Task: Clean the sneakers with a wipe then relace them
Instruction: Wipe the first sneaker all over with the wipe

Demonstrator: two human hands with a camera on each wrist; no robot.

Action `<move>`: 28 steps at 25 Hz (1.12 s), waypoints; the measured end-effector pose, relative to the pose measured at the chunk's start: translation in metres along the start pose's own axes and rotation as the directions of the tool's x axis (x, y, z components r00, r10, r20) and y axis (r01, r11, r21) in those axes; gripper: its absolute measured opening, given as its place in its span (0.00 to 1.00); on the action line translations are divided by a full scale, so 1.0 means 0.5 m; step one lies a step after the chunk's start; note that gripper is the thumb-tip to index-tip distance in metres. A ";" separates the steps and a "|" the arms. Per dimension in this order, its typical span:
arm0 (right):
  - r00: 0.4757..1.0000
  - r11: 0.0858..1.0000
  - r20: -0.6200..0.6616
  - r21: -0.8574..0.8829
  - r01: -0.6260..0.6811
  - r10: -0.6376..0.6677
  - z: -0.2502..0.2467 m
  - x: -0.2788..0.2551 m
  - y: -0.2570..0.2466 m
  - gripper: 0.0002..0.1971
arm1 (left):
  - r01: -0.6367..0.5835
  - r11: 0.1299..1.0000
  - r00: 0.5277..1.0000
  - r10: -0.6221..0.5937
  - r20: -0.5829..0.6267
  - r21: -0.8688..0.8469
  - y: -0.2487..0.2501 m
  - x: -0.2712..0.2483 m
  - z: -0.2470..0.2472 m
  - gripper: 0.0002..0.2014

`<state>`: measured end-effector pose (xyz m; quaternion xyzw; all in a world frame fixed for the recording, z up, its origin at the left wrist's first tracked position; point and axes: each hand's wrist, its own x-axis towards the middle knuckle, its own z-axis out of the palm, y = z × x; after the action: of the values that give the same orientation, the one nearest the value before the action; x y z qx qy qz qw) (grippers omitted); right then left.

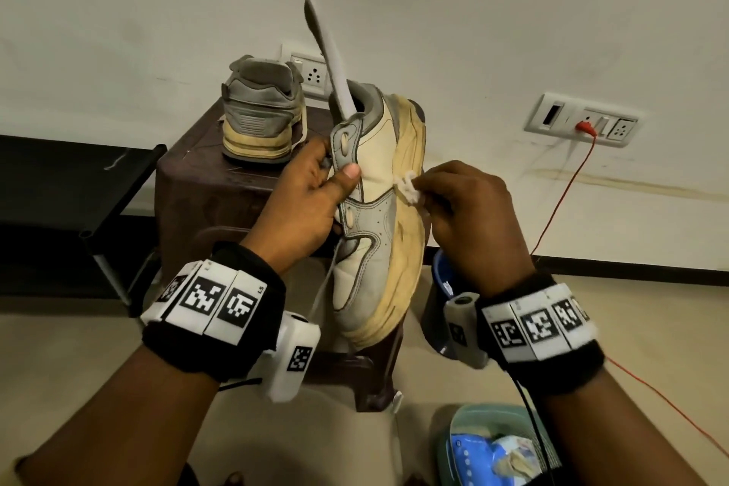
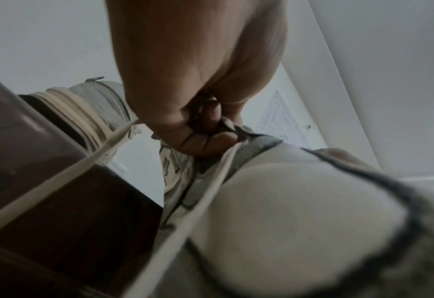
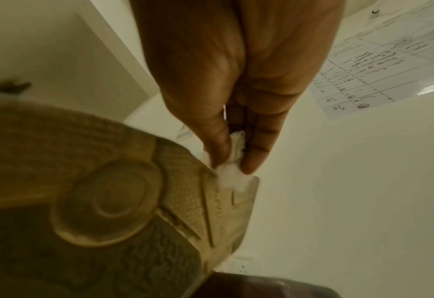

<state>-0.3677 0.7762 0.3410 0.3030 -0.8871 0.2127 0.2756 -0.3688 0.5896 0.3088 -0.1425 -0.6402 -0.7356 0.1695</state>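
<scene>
Head view, item 1: sneaker (image 1: 374, 217), cream and grey, stood on its toe on the brown stool (image 1: 189, 185), sole facing 3 o'clock, tongue (image 1: 331, 63) pulled out and pointing to 12 o'clock. Eyelets on the visible flap bare; one loose lace (image 1: 321, 292) trails toward 7 o'clock

Item 2: left hand (image 1: 303, 201), at 9 o'clock of the shoe, fingers curled round the eyelet flap, thumb pressed on its outer face. Left wrist view confirms the clamp on the flap edge, lace (image 2: 58, 181) running past

Item 3: right hand (image 1: 469, 209), at 3 o'clock of the shoe, fingertips pinching a small crumpled white wipe (image 1: 408, 187) against the seam where upper meets midsole. Right wrist view shows the wipe (image 3: 232, 177) pressed at the sole's rim between thumb and fingers

Item 4: second sneaker (image 1: 262, 114), at 11 o'clock on the stool top, heel toward the camera, well apart from both hands; whether it is laced cannot be told

Item 5: green basket (image 1: 461, 430) at 5 o'clock on the floor, holding a blue packet

Status, as judged: cleaning stage under way on the first shoe; midsole yellowed, so wiping looks unfinished. Second shoe's cleaning state unclear. Relacing of the held shoe not yet begun
</scene>
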 end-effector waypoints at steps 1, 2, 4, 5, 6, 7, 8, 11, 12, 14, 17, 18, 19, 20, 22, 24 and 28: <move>1.000 0.999 0.006 0.019 -0.029 0.029 0.000 0.002 0.011 0.10 | -0.002 1.000 1.000 0.002 0.000 0.009 -0.002 -0.001 0.005 0.16; 1.000 0.999 0.018 0.029 -0.026 0.025 -0.006 -0.002 0.017 0.10 | -0.011 1.000 1.000 0.011 -0.006 0.013 -0.001 -0.002 0.009 0.15; 0.996 0.999 0.084 0.032 0.038 -0.040 -0.033 -0.018 0.007 0.11 | -0.035 0.999 0.999 0.036 -0.029 0.020 0.003 -0.002 0.013 0.14; 0.987 0.997 0.143 0.033 0.072 -0.077 -0.047 -0.028 -0.004 0.11 | -0.039 0.999 0.998 0.041 -0.042 0.031 0.005 -0.001 0.012 0.14; 0.972 0.994 0.208 0.042 0.101 -0.108 -0.061 -0.038 -0.016 0.12 | -0.042 0.998 0.997 0.045 -0.056 0.042 0.006 -0.001 0.011 0.14; 0.955 0.991 0.265 0.057 0.120 -0.131 -0.070 -0.047 -0.027 0.13 | -0.049 0.998 0.996 0.052 -0.077 0.044 0.007 0.000 0.008 0.13; 0.942 0.988 0.300 0.072 0.136 -0.152 -0.074 -0.054 -0.035 0.14 | -0.056 0.998 0.992 0.060 -0.109 0.036 0.009 0.000 0.004 0.14; 0.949 0.979 0.244 0.074 0.188 -0.201 -0.060 -0.060 -0.042 0.13 | -0.090 0.996 0.977 0.088 -0.195 0.000 0.012 0.004 -0.009 0.14; 0.963 0.980 0.187 0.072 0.186 -0.196 -0.050 -0.054 -0.039 0.12 | -0.096 0.995 0.977 0.093 -0.194 -0.008 0.013 0.006 -0.011 0.14; 0.986 0.986 0.058 0.063 0.151 -0.155 -0.030 -0.038 -0.030 0.10 | -0.090 0.996 0.983 0.086 -0.161 -0.018 0.011 0.006 0.000 0.15; 0.995 0.995 -0.044 0.043 0.093 -0.091 -0.014 -0.016 -0.019 0.11 | -0.091 0.996 0.986 0.088 -0.143 -0.014 0.009 0.002 0.023 0.14; 0.995 0.995 -0.030 0.044 0.092 -0.091 -0.018 -0.015 -0.019 0.11 | -0.099 0.995 0.984 0.096 -0.150 -0.019 0.009 0.002 0.028 0.14; 0.995 0.994 0.005 0.051 0.102 -0.102 -0.026 -0.018 -0.023 0.11 | -0.111 0.994 0.981 0.106 -0.163 -0.022 0.009 0.004 0.030 0.13; 0.991 0.991 0.057 0.058 0.119 -0.123 -0.037 -0.023 -0.029 0.11 | -0.121 0.992 0.977 0.116 -0.179 -0.017 0.008 0.006 0.031 0.13; 0.965 0.983 0.189 0.066 0.171 -0.180 -0.060 -0.039 -0.044 0.12 | -0.122 0.992 0.969 0.117 -0.216 -0.010 0.008 0.010 0.029 0.13; 0.932 0.971 0.275 0.071 0.227 -0.238 -0.069 -0.050 -0.053 0.13 | -0.108 0.994 0.963 0.100 -0.250 -0.020 0.010 0.015 0.024 0.12; 0.969 0.973 0.089 0.018 0.229 -0.229 -0.047 -0.047 -0.045 0.11 | -0.088 0.994 0.959 0.065 -0.276 -0.072 0.009 0.028 0.018 0.12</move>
<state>-0.3286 0.7824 0.3488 0.4137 -0.8570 0.1690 0.2567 -0.3793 0.5972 0.3201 -0.0712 -0.5736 -0.7671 0.2782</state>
